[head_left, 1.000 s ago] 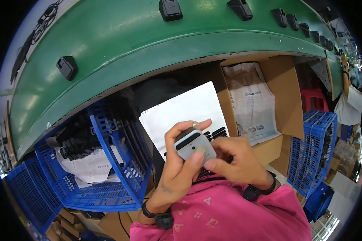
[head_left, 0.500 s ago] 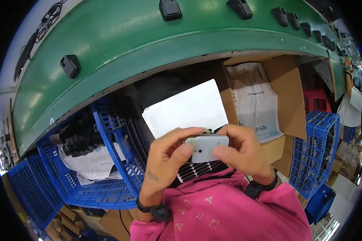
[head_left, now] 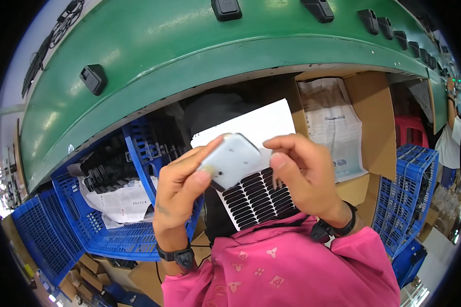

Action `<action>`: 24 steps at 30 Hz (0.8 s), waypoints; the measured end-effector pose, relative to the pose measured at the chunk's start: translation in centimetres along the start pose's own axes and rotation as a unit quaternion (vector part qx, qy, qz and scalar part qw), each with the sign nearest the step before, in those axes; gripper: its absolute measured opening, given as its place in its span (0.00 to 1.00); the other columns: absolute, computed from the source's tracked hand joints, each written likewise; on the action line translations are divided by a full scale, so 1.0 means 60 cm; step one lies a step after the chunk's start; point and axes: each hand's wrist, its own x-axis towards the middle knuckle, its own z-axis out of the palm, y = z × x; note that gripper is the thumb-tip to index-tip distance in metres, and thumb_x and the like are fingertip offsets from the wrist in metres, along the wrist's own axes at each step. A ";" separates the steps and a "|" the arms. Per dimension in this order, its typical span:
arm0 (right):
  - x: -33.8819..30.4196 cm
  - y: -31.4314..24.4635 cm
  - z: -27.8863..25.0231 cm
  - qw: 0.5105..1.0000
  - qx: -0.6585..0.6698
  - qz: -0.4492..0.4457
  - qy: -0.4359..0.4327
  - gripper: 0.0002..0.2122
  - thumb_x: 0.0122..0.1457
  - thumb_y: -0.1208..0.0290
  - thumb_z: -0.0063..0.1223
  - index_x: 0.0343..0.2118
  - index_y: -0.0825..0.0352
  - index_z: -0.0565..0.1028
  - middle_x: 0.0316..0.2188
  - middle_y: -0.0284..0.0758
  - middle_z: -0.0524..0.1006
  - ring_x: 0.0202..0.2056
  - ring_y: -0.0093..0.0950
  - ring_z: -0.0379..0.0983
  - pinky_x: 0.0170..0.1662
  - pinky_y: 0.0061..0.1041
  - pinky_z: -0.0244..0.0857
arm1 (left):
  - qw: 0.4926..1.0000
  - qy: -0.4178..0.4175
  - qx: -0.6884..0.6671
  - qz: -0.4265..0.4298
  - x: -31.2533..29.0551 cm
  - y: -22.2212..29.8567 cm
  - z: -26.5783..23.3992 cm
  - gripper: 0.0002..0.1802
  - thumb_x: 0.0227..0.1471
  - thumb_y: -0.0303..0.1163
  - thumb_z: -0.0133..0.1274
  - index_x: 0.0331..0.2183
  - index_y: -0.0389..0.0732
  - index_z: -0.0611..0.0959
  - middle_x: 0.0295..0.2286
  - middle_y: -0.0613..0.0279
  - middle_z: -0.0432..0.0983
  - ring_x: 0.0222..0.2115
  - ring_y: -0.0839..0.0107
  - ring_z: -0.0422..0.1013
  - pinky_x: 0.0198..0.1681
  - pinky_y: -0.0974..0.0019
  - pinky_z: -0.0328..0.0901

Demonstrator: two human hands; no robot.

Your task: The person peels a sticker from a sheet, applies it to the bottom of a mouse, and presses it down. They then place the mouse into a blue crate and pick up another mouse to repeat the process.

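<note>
My left hand grips a pale grey, flat casing with rounded corners and a small dark hole. The casing is tilted over my lap, thumb on its face and fingers behind. My right hand is off the casing, just to its right. Its thumb and forefinger are apart, with nothing visible between them; the lower fingers are partly hidden and blurred. Beneath both hands, a white sheet with rows of black elongated shapes lies on my lap. White paper covers its far part.
A green bench runs across the far side, carrying several black, wedge-shaped units. To the left, a blue crate holds black parts and paper. A paper-lined cardboard box and another blue crate stand right.
My right hand has let go of the casing and moved slightly away. My left hand has carried the casing left and tilted it, uncovering more of the sheet with black shapes.
</note>
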 end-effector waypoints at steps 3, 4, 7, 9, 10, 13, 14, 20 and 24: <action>-0.022 0.030 0.008 0.964 -0.240 -0.117 -0.006 0.13 0.47 0.77 0.60 0.37 0.71 0.75 0.27 0.36 0.72 0.26 0.29 0.70 0.29 0.24 0.65 | 0.994 0.057 -0.080 -0.048 -0.020 -0.017 -0.001 0.36 0.49 0.37 0.55 0.55 0.27 0.65 0.44 0.50 0.71 0.40 0.64 0.71 0.45 0.63 0.65; -0.033 0.040 0.015 0.946 -0.292 -0.144 -0.002 0.13 0.45 0.77 0.62 0.36 0.69 0.76 0.28 0.37 0.71 0.27 0.33 0.70 0.30 0.27 0.65 | 0.990 0.091 -0.101 -0.030 -0.019 -0.021 0.004 0.43 0.48 0.41 0.58 0.57 0.27 0.60 0.48 0.45 0.69 0.42 0.54 0.73 0.46 0.53 0.69; -0.040 0.054 0.029 0.934 -0.329 -0.140 0.004 0.14 0.44 0.79 0.62 0.36 0.69 0.76 0.30 0.36 0.70 0.30 0.33 0.69 0.32 0.28 0.65 | 0.986 0.062 -0.157 -0.002 -0.011 -0.027 0.012 0.47 0.40 0.33 0.62 0.58 0.29 0.57 0.46 0.44 0.69 0.44 0.51 0.72 0.47 0.51 0.68; -0.043 0.061 0.035 0.931 -0.336 -0.144 0.012 0.13 0.44 0.79 0.62 0.36 0.69 0.76 0.31 0.36 0.70 0.31 0.33 0.69 0.32 0.28 0.65 | 0.978 0.071 -0.191 -0.032 -0.018 -0.033 0.018 0.43 0.39 0.30 0.60 0.55 0.30 0.60 0.46 0.44 0.68 0.43 0.49 0.72 0.46 0.54 0.70; -0.045 0.064 0.037 0.931 -0.332 -0.152 0.012 0.13 0.44 0.80 0.61 0.36 0.70 0.76 0.31 0.37 0.70 0.31 0.33 0.68 0.32 0.28 0.65 | 0.979 0.070 -0.191 -0.032 -0.018 -0.033 0.021 0.43 0.39 0.30 0.60 0.55 0.30 0.60 0.46 0.44 0.68 0.43 0.49 0.72 0.46 0.54 0.70; -0.045 0.064 0.043 0.934 -0.324 -0.150 0.021 0.13 0.44 0.82 0.60 0.35 0.70 0.75 0.30 0.37 0.70 0.31 0.34 0.68 0.32 0.29 0.64 | 0.972 0.032 -0.226 -0.060 -0.012 -0.033 0.036 0.42 0.40 0.32 0.60 0.55 0.32 0.59 0.47 0.39 0.66 0.42 0.48 0.72 0.44 0.57 0.71; -0.045 0.064 0.044 0.936 -0.320 -0.142 0.028 0.12 0.44 0.82 0.60 0.34 0.69 0.75 0.30 0.37 0.70 0.31 0.34 0.68 0.32 0.29 0.63 | 0.972 0.029 -0.226 -0.060 -0.009 -0.028 0.039 0.42 0.40 0.32 0.60 0.55 0.32 0.59 0.47 0.39 0.66 0.42 0.48 0.72 0.44 0.57 0.71; -0.047 0.056 0.032 0.936 -0.312 -0.156 -0.055 0.10 0.44 0.82 0.59 0.32 0.69 0.73 0.30 0.38 0.70 0.32 0.36 0.68 0.34 0.30 0.63 | 0.952 -0.008 -0.300 -0.057 -0.003 -0.028 0.049 0.42 0.43 0.25 0.56 0.58 0.36 0.54 0.46 0.45 0.66 0.45 0.51 0.71 0.52 0.54 0.64; -0.053 0.063 0.034 0.948 -0.280 -0.151 0.020 0.10 0.44 0.82 0.60 0.31 0.69 0.73 0.30 0.38 0.70 0.32 0.36 0.68 0.34 0.31 0.63 | 0.958 -0.002 -0.282 -0.059 0.001 -0.027 0.052 0.45 0.41 0.23 0.56 0.59 0.41 0.52 0.44 0.49 0.67 0.46 0.52 0.70 0.50 0.54 0.65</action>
